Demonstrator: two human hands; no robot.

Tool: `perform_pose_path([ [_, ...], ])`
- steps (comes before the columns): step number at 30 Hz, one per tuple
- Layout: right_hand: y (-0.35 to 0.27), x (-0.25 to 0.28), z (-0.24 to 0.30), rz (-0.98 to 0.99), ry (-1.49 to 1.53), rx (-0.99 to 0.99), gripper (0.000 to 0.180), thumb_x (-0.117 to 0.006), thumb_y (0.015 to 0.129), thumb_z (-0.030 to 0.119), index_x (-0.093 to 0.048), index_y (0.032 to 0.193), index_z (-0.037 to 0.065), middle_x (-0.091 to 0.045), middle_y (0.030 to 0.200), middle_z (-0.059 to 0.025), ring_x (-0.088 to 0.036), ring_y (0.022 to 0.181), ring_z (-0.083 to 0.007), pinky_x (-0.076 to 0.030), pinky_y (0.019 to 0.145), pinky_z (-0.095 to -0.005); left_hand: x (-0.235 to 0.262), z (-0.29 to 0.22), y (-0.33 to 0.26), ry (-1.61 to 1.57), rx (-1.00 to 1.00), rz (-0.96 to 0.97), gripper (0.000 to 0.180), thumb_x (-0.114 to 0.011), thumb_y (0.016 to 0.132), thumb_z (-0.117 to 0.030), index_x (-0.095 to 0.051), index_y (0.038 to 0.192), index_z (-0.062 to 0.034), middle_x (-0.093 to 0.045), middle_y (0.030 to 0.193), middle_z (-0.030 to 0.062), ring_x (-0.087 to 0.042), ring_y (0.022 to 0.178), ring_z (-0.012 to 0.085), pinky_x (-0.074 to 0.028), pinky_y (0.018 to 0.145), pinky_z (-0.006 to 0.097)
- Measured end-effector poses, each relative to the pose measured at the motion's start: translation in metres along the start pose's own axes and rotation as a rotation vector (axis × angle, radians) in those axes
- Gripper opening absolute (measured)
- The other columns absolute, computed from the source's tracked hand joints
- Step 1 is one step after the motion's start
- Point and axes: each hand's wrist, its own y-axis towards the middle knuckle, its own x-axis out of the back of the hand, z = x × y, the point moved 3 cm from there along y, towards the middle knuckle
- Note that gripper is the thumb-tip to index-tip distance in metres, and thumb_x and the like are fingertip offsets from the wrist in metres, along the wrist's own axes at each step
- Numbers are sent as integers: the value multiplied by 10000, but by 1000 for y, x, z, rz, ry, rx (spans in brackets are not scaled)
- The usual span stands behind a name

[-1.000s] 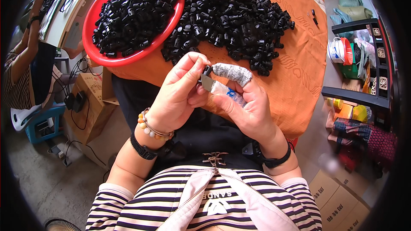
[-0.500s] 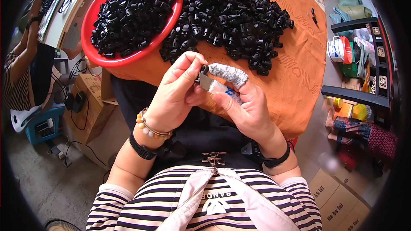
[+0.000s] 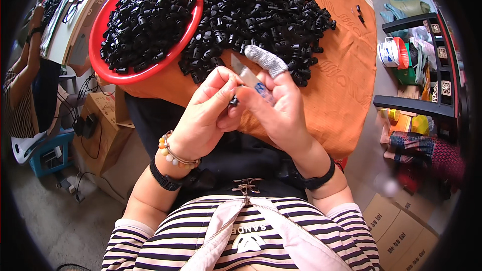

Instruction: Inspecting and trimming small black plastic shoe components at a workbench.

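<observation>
The left hand (image 3: 201, 118) pinches a small black part (image 3: 233, 102) — the right hand (image 3: 278, 105) beside it grips a little knife (image 3: 246, 75).

The person wears a black-and-white striped top with short sleeves under a pale zipped vest (image 3: 251, 231). The left wrist carries a beaded bracelet (image 3: 173, 153) in orange and pale tones beside a black band (image 3: 163, 178). The right wrist has a black band (image 3: 316, 180). A grey knitted finger cot (image 3: 266, 60) covers one right finger.
</observation>
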Motion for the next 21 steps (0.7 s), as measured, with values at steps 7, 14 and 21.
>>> perform_pose_path([
  [7, 7, 9, -4, -78, -110, 92, 478, -622, 833, 86, -387, 1219, -71, -560, 830, -40, -520, 723, -40, -431, 614, -169, -3, 1, 4, 29, -17, -4, 102, -424, 954, -217, -440, 935, -119, -425, 647, -29, -290, 495, 12, -228, 439, 153],
  [14, 8, 15, -4, -129, -102, 45, 455, -598, 858, 106, -392, 1234, -47, -534, 881, -15, -431, 708, -17, -374, 613, -146, 1, -2, 1, 42, -32, -26, 104, -403, 958, -201, -466, 960, -119, -416, 640, -24, -278, 485, 23, -231, 434, 159],
  [21, -19, 19, 3, 118, -237, -149, 448, -606, 848, 87, -408, 1239, -7, -514, 876, -5, -437, 735, -40, -386, 670, -168, 2, -2, 4, -113, 50, -34, 111, -418, 956, -235, -486, 978, -151, -421, 638, -35, -270, 479, 20, -222, 435, 161],
])
